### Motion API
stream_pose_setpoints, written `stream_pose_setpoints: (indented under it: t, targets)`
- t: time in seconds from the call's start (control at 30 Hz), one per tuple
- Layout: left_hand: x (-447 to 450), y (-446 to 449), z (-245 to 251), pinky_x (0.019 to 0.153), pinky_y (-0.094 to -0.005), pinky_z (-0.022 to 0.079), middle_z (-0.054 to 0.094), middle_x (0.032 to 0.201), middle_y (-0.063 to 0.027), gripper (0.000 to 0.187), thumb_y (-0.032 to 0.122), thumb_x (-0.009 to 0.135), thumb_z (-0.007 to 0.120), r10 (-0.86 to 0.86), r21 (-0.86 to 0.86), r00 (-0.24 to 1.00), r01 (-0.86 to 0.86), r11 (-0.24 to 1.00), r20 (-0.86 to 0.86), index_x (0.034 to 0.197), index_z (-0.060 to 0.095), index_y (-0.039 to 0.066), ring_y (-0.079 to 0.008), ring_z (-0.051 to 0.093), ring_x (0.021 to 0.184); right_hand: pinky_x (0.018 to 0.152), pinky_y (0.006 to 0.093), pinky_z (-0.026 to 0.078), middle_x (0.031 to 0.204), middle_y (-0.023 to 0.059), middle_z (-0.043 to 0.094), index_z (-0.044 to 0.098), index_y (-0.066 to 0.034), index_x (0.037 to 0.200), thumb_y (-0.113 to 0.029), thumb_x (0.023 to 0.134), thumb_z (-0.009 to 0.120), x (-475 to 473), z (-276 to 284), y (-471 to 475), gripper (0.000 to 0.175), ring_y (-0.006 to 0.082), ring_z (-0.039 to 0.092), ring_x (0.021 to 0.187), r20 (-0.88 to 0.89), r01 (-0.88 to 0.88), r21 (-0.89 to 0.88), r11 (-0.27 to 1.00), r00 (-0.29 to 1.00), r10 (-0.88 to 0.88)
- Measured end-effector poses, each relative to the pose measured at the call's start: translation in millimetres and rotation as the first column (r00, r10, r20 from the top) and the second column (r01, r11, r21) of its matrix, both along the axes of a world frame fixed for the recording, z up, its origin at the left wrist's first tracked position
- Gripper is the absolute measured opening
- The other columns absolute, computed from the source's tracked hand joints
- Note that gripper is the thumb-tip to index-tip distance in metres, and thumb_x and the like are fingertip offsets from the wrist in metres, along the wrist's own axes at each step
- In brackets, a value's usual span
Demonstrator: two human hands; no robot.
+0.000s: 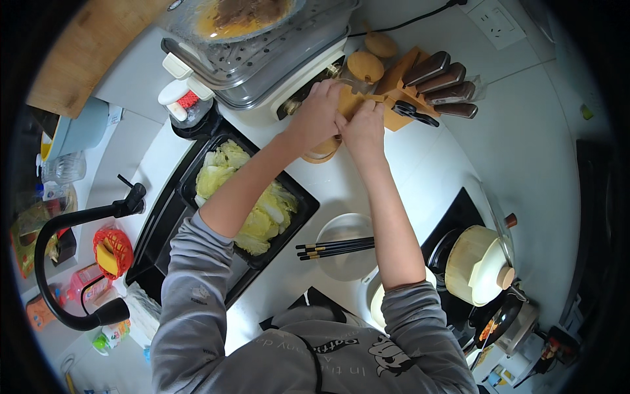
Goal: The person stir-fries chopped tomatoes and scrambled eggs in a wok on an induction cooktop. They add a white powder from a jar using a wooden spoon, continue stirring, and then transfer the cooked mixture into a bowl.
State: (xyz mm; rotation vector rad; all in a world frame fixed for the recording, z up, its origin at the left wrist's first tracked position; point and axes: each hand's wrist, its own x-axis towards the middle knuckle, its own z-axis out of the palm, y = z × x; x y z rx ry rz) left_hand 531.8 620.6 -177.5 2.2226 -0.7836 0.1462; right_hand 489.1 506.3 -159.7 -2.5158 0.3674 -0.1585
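Both hands meet at the back of the counter, in front of the knife block. My left hand (320,115) and my right hand (365,127) grip a tan object (349,102) between them. Its upper edge looks uneven, and my fingers cover much of it, so I cannot tell what it is. Just under my left hand, a round wooden-looking lid or container (322,151) is partly hidden. Beyond my fingers stands a jar with a wooden lid (365,67). The wooden knife block (391,117), to the right of my right hand, holds several dark-handled knives (445,79) and black-handled scissors (416,113).
A clear-sided steamer (266,93) stands behind my left hand. Cabbage leaves fill a black tray (310,204) over the sink beneath my left forearm. Black chopsticks (334,247) lie across a white bowl (344,224). A cream pot (467,261) sits on the hob, right.
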Motion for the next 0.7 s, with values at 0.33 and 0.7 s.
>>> stream_pose_setpoints:
  t: [0.33, 0.7]
  targets:
    - [50.5, 18.9, -4.8, 0.103, -0.0327, 0.036, 0.043, 0.134, -0.0181, 0.092, 0.019, 0.061, 0.078, -0.317, -0.147, 0.867, 0.282, 0.948, -0.385, 0.137, 0.030, -0.002, -0.0282, 0.043, 0.124, 0.074, 0.0435, 0.047, 0.083, 0.0229, 0.063, 0.063, 0.0044, 0.089, -0.028, 0.092, 0.051, 0.1, -17.4, -53.3, 0.034, 0.0378, 0.061, 0.081, -0.084, 0.106, 0.167, 0.980, 0.992, -0.093]
    - [80.0, 15.6, 7.6, 0.108, -0.0304, 0.031, 0.038, 0.141, -0.0144, 0.093, 0.003, 0.062, 0.070, -0.378, 0.083, 0.806, 0.461, 0.883, -0.457, 0.143, 0.025, 0.005, -0.0246, 0.038, 0.129, 0.067, 0.0377, 0.048, 0.071, 0.0168, 0.064, 0.060, 0.0021, 0.097, -0.025, 0.094, 0.047, 10.8, -15.1, -38.1, 0.030, 0.0315, 0.063, 0.069, 0.022, 0.178, 0.344, 0.922, 0.980, -0.198]
